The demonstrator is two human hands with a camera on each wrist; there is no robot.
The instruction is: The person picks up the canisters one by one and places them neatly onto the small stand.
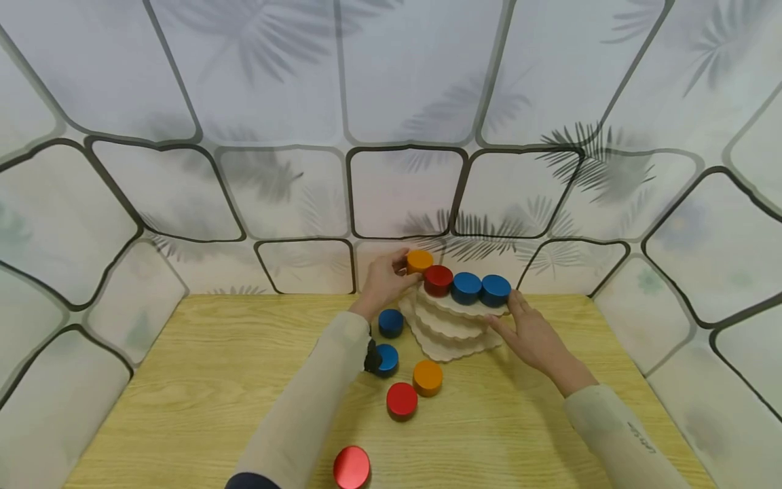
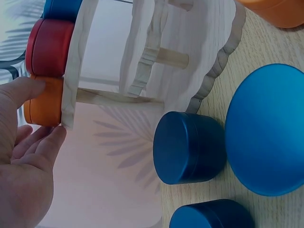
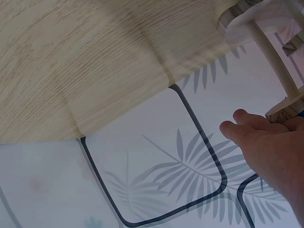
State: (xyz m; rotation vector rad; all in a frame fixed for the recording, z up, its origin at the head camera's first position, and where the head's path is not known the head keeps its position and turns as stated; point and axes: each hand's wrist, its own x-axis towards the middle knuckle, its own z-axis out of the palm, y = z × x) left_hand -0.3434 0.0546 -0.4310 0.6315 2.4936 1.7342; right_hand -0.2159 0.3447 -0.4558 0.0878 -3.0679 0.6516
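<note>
In the head view a pale wooden three-tier stand [image 1: 449,348] with scalloped edges stands at the table's back. Along its top tier run an orange round tin [image 1: 419,261], a red tin [image 1: 438,280] and two blue tins [image 1: 467,288]. My left hand [image 1: 385,280] pinches the orange tin at the row's left end; the left wrist view shows the thumb on its lid side and fingers around its outer side. At the other end, my right hand [image 1: 530,333] rests its extended fingers against the top tier's right edge, beside the last blue tin.
Left of the stand, blue tins [image 1: 391,323] lie near my left wrist. In front are another orange tin [image 1: 427,377] and a red tin [image 1: 402,401]; a further red tin [image 1: 351,466] sits near the front. A patterned wall [image 1: 403,190] closes off the table's back.
</note>
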